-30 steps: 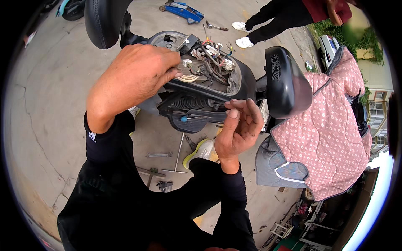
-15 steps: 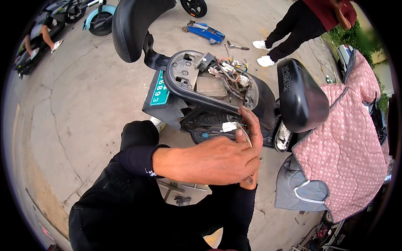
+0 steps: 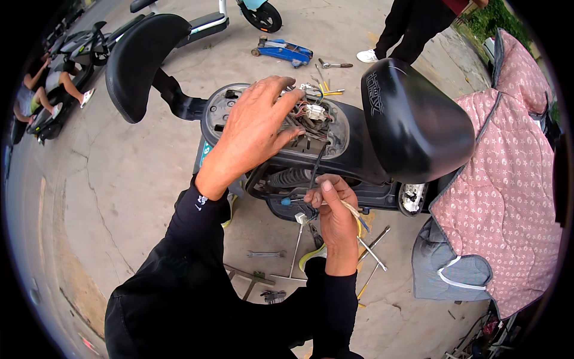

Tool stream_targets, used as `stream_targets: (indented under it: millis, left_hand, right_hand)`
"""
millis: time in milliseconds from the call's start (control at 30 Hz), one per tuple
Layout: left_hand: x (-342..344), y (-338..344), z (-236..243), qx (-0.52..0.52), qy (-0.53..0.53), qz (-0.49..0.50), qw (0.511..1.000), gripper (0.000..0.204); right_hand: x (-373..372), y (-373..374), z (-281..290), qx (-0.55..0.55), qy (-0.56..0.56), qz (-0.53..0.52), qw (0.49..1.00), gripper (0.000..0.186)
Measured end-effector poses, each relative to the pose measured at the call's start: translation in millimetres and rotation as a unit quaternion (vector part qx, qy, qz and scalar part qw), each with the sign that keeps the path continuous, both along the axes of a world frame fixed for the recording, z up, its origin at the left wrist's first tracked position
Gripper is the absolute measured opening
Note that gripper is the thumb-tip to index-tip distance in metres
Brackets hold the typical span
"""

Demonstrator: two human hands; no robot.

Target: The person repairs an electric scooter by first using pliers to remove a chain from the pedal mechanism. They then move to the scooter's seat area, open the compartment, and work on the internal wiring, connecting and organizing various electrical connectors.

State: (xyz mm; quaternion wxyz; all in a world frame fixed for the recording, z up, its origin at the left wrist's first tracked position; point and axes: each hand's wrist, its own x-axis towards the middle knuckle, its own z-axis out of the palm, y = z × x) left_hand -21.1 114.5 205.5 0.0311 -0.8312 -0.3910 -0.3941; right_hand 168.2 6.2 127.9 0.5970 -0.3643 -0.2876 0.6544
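A scooter's open seat compartment [image 3: 344, 140] lies in front of me, with a tangle of wires and a white connector [image 3: 315, 112] in it. Over its left part reaches my left hand [image 3: 251, 122], fingers apart at the edge of the wires; what lies under the palm is hidden. Below the compartment's near side, my right hand [image 3: 338, 209] pinches a wire bundle [image 3: 353, 210] between thumb and fingers. A black cable [image 3: 318, 164] runs from the compartment down to that hand. Beside it hangs another white connector [image 3: 302, 219], left of the right wrist.
A black backrest [image 3: 140, 66] rises at left, a black saddle [image 3: 418, 128] at right. A pink quilted cover [image 3: 496, 179] drapes the scooter's front. A wrench [image 3: 266, 254] and other tools lie below. Beyond are a blue floor jack [image 3: 282, 51], a ratchet [image 3: 335, 64] and a standing person [image 3: 412, 27].
My left hand has moved up and left from across my right hand to the compartment. My right hand, mostly covered before, now shows with the wires. The view has shifted slightly.
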Motion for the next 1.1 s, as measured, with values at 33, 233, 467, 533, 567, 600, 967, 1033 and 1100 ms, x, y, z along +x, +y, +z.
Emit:
stream_targets:
  millis: [33, 233, 467, 533, 567, 600, 967, 1033, 1100]
  left_hand:
    - [3.5, 10.6, -10.4, 0.039, 0.017, -0.003, 0.999, 0.034]
    - [13.7, 23.3, -32.7, 0.145, 0.006, 0.024, 0.989, 0.015]
    - [23.3, -10.4, -1.7, -0.02, 0.135, 0.045, 0.99, 0.015]
    - [-7.7, -12.2, -1.7, -0.097, 0.214, 0.129, 0.963, 0.017]
    - [-16.5, -8.2, -3.0, -0.115, 0.24, 0.146, 0.953, 0.018]
    - [-10.4, -9.4, -2.2, -0.113, 0.251, 0.151, 0.949, 0.02]
    - [80.4, -65.4, -13.3, -0.243, 0.15, -0.268, 0.92, 0.067]
    - [77.3, -58.2, -18.1, -0.267, 0.179, -0.295, 0.9, 0.051]
    - [71.1, -50.7, -20.4, -0.286, 0.156, -0.328, 0.887, 0.038]
  right_hand:
    - [-2.0, -1.7, -0.3, 0.006, -0.007, -0.014, 1.0, 0.024]
    - [5.3, -10.2, -5.9, -0.006, 0.019, -0.009, 1.0, 0.029]
    - [18.8, -25.9, -5.3, 0.119, -0.177, -0.069, 0.974, 0.021]
    - [9.1, -26.6, 5.7, 0.217, -0.312, -0.051, 0.924, 0.021]
    - [7.0, -26.4, 6.5, 0.276, -0.343, -0.039, 0.897, 0.021]
    - [5.5, -25.6, 3.9, 0.301, -0.363, -0.059, 0.88, 0.021]
    - [46.9, -39.2, 19.0, 0.191, -0.44, -0.145, 0.866, 0.025]
    - [85.7, -45.9, 19.0, 0.185, -0.466, 0.065, 0.863, 0.035]
    - [138.1, -53.4, 7.0, 0.054, -0.463, 0.104, 0.879, 0.041]
